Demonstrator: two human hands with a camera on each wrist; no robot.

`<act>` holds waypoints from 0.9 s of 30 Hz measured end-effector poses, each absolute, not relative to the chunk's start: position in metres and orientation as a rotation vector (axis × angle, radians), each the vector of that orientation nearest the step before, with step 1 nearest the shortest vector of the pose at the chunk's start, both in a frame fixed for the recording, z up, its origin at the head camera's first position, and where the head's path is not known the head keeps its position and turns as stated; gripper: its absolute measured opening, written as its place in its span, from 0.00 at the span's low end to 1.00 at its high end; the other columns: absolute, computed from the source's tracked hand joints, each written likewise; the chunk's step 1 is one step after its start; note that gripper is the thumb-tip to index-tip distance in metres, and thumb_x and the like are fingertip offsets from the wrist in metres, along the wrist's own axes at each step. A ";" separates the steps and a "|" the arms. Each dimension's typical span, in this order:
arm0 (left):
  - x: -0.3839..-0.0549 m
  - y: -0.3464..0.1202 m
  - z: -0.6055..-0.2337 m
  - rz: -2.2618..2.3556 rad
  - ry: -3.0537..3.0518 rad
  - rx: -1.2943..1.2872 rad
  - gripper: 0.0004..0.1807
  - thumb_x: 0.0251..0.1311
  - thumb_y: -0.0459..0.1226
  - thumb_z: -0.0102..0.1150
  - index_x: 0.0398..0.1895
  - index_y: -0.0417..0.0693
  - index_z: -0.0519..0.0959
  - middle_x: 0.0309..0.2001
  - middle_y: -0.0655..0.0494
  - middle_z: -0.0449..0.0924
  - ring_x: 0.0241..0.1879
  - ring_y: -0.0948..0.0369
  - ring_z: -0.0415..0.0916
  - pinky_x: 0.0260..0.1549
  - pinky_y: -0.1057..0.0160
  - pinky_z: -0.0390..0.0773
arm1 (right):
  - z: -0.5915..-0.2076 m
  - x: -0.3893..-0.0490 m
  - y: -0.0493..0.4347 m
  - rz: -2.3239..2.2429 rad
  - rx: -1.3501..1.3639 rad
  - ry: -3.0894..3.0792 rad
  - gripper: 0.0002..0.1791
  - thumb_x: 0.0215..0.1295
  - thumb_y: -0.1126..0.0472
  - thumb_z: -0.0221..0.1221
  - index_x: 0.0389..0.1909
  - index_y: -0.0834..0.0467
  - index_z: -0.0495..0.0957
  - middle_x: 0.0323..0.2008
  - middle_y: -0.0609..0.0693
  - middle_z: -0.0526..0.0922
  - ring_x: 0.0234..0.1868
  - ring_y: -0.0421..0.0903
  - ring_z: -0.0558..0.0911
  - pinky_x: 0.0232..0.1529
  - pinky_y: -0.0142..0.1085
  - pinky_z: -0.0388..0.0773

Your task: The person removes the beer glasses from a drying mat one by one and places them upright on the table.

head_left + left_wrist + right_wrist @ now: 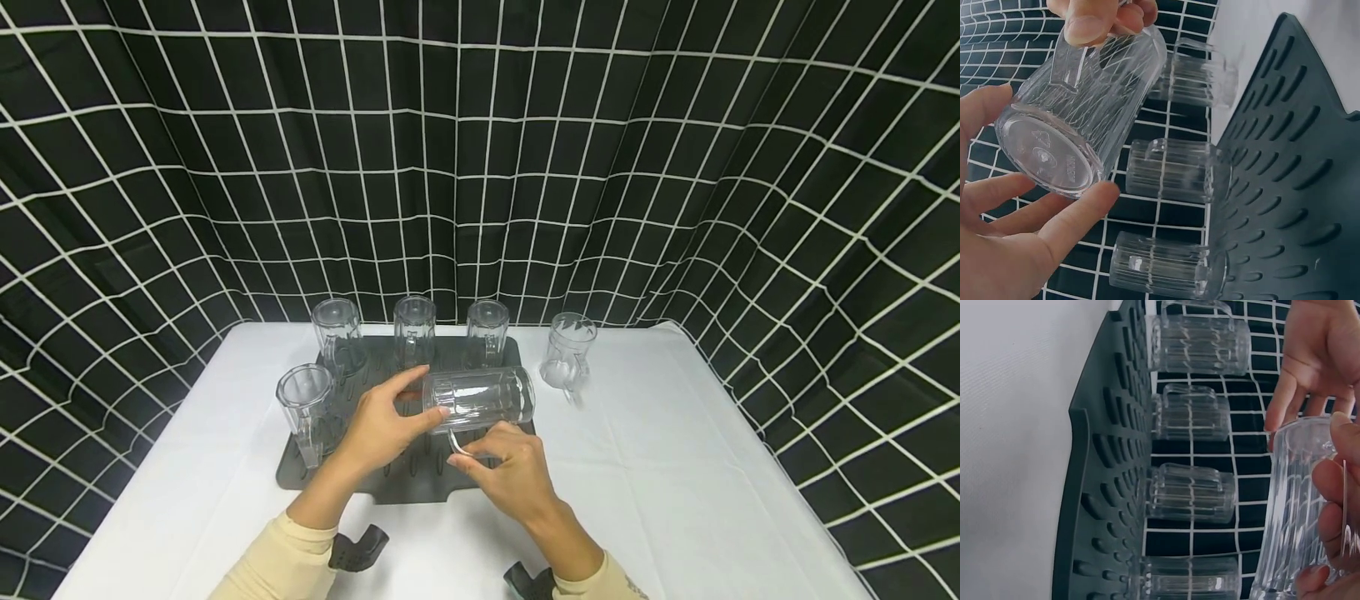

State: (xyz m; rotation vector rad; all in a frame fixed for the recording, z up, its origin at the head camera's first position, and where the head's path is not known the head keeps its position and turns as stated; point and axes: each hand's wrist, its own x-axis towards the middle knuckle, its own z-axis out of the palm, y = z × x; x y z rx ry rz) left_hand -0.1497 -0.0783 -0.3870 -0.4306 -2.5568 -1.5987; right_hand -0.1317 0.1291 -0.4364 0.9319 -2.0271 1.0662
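Note:
A clear glass mug (483, 398) lies sideways in the air above the dark grey drying mat (408, 490), its base towards the left. My right hand (513, 471) grips its handle, fingers curled around it. At the base end, my left hand (390, 417) has its thumb on the near side and spread, fairly straight fingers on the far side. The left wrist view shows the round base (1050, 153) between that thumb and the fingers, one fingertip touching its edge. Part of the handle is hidden behind the right fingers (1329, 525).
Three similar mugs stand along the mat's back edge: left (337, 337), middle (415, 333) and right (487, 333). Another mug (307, 408) is at the mat's left side. One more mug (568, 354) stands on the white tablecloth (660, 467), right of the mat. A gridded black curtain (420, 150) hangs behind.

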 end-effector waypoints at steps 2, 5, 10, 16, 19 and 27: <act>-0.150 -0.079 -0.388 -1.609 -2.575 -0.422 0.40 0.52 0.51 0.71 0.67 0.48 0.69 0.63 0.44 0.69 0.56 0.45 0.73 0.39 0.49 0.83 | -0.437 -0.131 0.129 1.064 0.938 -2.033 0.10 0.46 0.58 0.75 0.21 0.59 0.86 0.19 0.44 0.82 0.21 0.40 0.76 0.27 0.20 0.74; -0.150 -0.080 -0.388 -1.639 -2.586 -0.421 0.40 0.52 0.50 0.72 0.67 0.48 0.69 0.62 0.41 0.70 0.56 0.44 0.73 0.38 0.49 0.83 | -0.437 -0.131 0.129 1.057 0.939 -2.051 0.10 0.45 0.58 0.75 0.21 0.59 0.86 0.20 0.43 0.82 0.21 0.40 0.77 0.27 0.20 0.74; -0.150 -0.080 -0.389 -1.682 -2.593 -0.441 0.40 0.52 0.48 0.72 0.67 0.48 0.69 0.62 0.40 0.70 0.56 0.44 0.73 0.41 0.47 0.82 | -0.438 -0.129 0.130 1.050 0.939 -2.093 0.10 0.44 0.59 0.76 0.21 0.59 0.85 0.21 0.43 0.83 0.22 0.39 0.77 0.28 0.21 0.75; -0.153 -0.083 -0.394 -1.864 -2.527 -0.439 0.38 0.51 0.42 0.74 0.66 0.45 0.70 0.62 0.41 0.68 0.57 0.42 0.71 0.41 0.49 0.82 | -0.438 -0.129 0.131 1.051 0.975 -2.125 0.09 0.46 0.60 0.75 0.23 0.60 0.85 0.24 0.44 0.84 0.26 0.39 0.77 0.31 0.25 0.77; -0.153 -0.083 -0.397 -2.014 -2.448 -0.405 0.37 0.49 0.37 0.75 0.64 0.42 0.70 0.61 0.39 0.67 0.57 0.41 0.69 0.39 0.54 0.84 | -0.438 -0.130 0.131 1.077 1.005 -2.081 0.07 0.50 0.60 0.73 0.24 0.59 0.85 0.27 0.43 0.84 0.30 0.40 0.78 0.35 0.28 0.78; -0.152 -0.082 -0.402 -2.135 -2.312 -0.352 0.36 0.46 0.32 0.75 0.61 0.41 0.71 0.55 0.40 0.67 0.53 0.42 0.70 0.35 0.57 0.85 | -0.437 -0.132 0.135 1.194 0.857 -1.813 0.05 0.54 0.65 0.67 0.31 0.62 0.83 0.38 0.56 0.80 0.40 0.53 0.76 0.45 0.32 0.75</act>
